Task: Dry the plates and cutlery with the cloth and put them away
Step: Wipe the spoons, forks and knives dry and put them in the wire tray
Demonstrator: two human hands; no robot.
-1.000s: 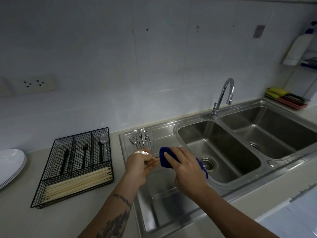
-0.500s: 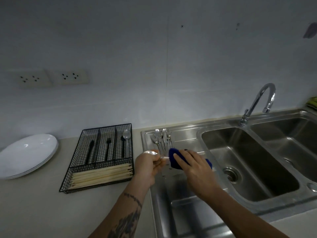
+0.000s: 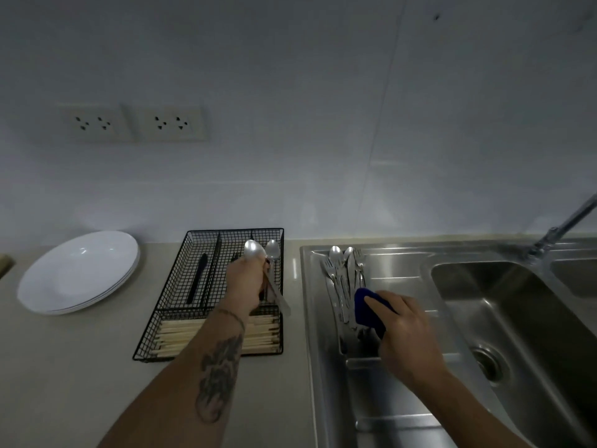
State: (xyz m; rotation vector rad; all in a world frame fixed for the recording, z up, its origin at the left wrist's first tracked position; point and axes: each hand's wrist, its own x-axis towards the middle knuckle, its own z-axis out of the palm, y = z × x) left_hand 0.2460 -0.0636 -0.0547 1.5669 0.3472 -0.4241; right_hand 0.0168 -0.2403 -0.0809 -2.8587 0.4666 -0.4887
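My left hand point(image 3: 246, 283) grips a silver spoon point(image 3: 254, 250) and holds it over the right compartment of the black wire cutlery tray point(image 3: 181, 270), where another spoon point(image 3: 273, 249) lies. My right hand point(image 3: 403, 331) holds the blue cloth point(image 3: 366, 307) over the sink's draining board, just in front of a pile of several wet spoons and forks point(image 3: 344, 270). White plates point(image 3: 77, 273) are stacked on the counter at the left.
The tray also holds black cutlery point(image 3: 197, 279) and a row of wooden chopsticks point(image 3: 181, 337) at its front. A double steel sink point(image 3: 517, 318) with a tap point(image 3: 562, 227) fills the right side. Wall sockets point(image 3: 132, 122) sit above the counter.
My left hand has carried the spoon leftward, away from the cloth, to above the cutlery tray. My right hand stayed over the draining board with the cloth. The view has swung left.
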